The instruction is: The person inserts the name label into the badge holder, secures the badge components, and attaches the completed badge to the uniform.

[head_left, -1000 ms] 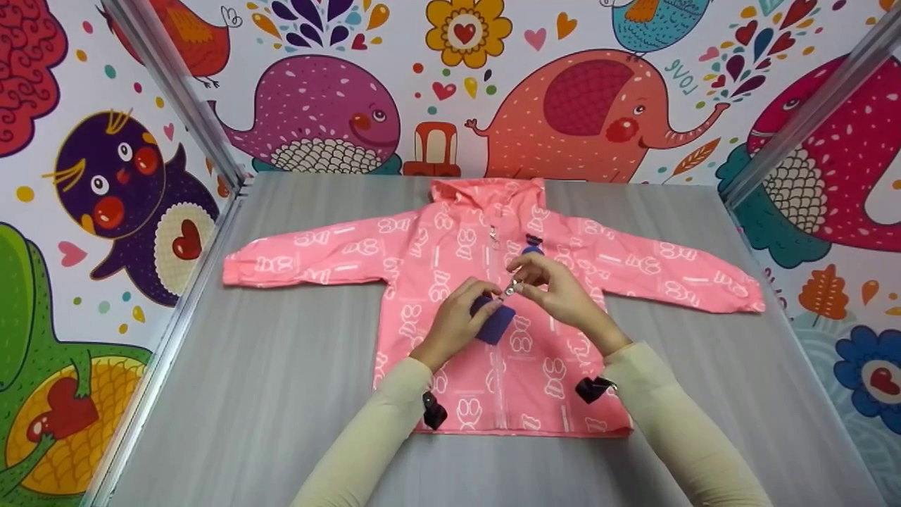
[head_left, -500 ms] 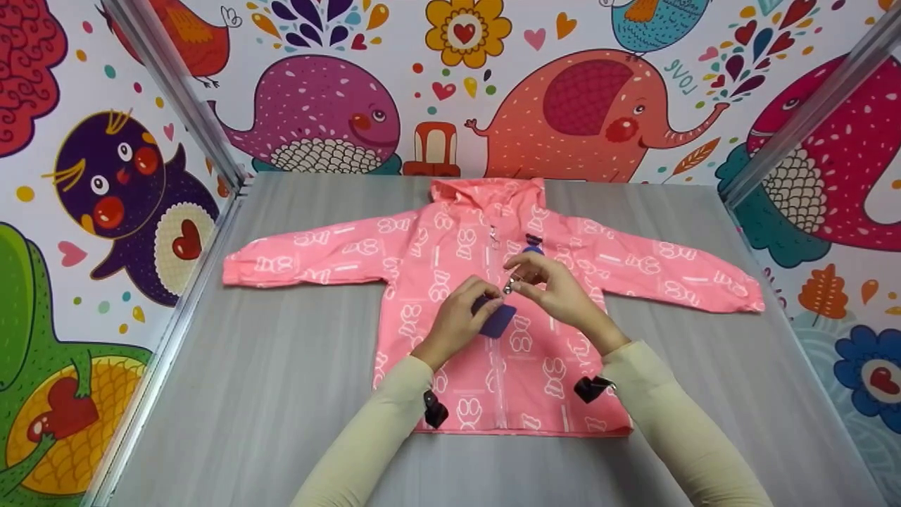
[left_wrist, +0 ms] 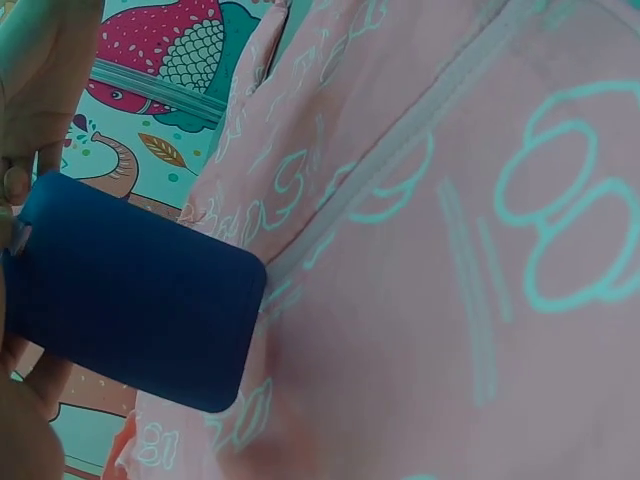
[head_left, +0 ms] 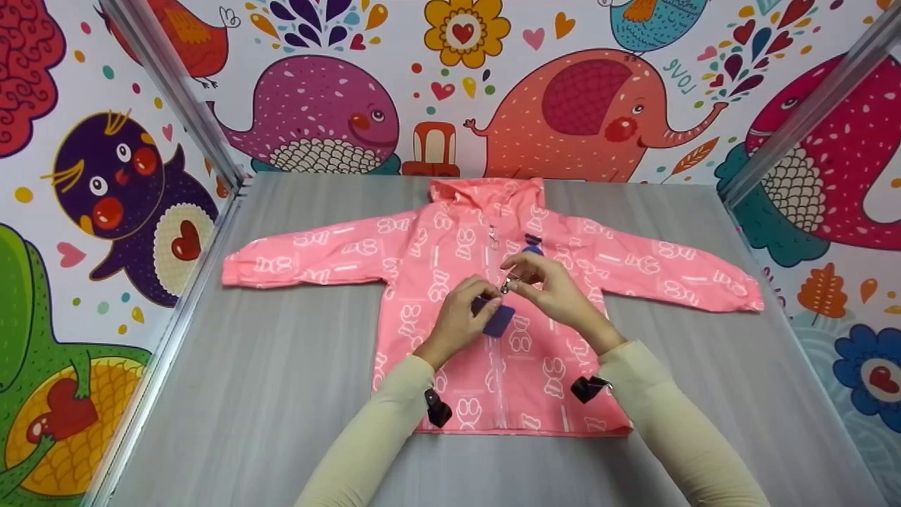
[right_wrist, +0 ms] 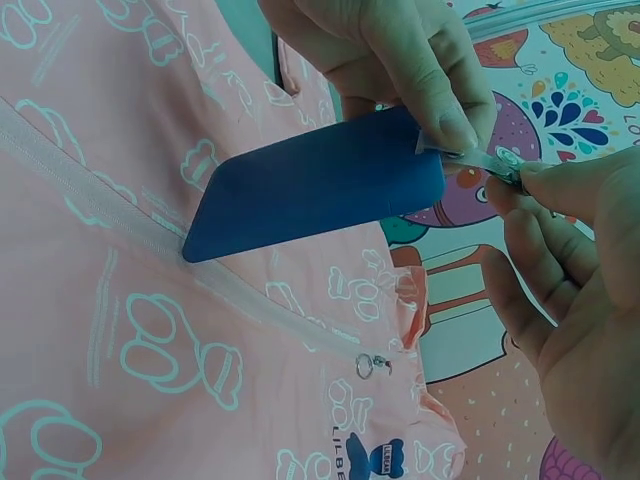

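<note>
In the head view, my left hand (head_left: 459,317) and right hand (head_left: 552,292) meet over the front of a pink hooded jacket (head_left: 415,338) with white printed figures. Between them is a flat dark-blue card holder (head_left: 498,322), large in the left wrist view, with a short clear strap and a metal clip (right_wrist: 505,173) at its end. Thumb and fingers of the left hand pinch the holder's strap end. The right thumb and fingertips pinch the clip. A zip (right_wrist: 285,318) with a ring pull (right_wrist: 365,367) runs down the jacket.
The jacket lies front up on a grey table (head_left: 295,373), sleeves spread to both sides, hood toward the back wall (head_left: 464,151). Printed cartoon panels and metal frame posts (head_left: 179,84) enclose the table. A small blue bear print (right_wrist: 385,455) marks the jacket's chest.
Both hands stay at almost the same spot. The clip and the right fingertips have shifted slightly left, and the card holder has tilted a little.
</note>
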`<state>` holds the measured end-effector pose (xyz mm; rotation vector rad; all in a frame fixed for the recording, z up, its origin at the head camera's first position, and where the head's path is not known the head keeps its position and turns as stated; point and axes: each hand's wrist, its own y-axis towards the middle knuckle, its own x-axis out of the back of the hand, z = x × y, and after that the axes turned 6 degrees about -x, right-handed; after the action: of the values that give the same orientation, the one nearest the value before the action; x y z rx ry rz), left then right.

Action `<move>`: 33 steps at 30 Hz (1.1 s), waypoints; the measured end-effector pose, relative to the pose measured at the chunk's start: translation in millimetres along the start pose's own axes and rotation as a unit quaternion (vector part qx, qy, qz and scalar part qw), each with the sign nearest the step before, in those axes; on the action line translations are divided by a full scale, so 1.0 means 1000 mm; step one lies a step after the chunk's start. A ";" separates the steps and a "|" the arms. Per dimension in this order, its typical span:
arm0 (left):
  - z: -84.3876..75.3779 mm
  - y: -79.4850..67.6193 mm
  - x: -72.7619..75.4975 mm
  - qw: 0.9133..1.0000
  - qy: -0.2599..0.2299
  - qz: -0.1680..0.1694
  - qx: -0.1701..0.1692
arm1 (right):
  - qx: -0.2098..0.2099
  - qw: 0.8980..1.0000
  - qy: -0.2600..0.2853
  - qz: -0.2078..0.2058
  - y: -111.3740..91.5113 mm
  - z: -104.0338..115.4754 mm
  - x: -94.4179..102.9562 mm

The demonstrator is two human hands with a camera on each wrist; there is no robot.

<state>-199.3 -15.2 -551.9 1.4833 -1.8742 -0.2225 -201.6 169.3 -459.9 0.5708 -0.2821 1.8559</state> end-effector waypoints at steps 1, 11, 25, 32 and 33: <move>0.001 0.000 0.000 1.000 -0.007 -0.004 -0.001 | 0.000 1.000 0.000 0.001 0.000 0.000 0.000; 0.000 0.000 -0.001 0.999 -0.025 -0.025 0.014 | -0.009 1.000 -0.001 0.002 0.003 -0.008 -0.002; 0.004 -0.002 0.000 0.998 -0.032 -0.019 0.058 | -0.010 0.999 0.025 -0.021 0.013 -0.033 -0.001; 0.012 -0.011 0.006 0.995 -0.049 -0.009 0.083 | -0.026 0.999 0.034 -0.025 0.014 -0.030 0.007; 0.013 -0.012 0.007 0.995 -0.052 -0.009 0.084 | -0.029 0.999 0.035 -0.024 0.014 -0.030 0.008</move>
<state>-198.7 -28.8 -564.5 1.6293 -2.0037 -0.1565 -224.1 184.3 -480.2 0.4688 -0.2723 1.8123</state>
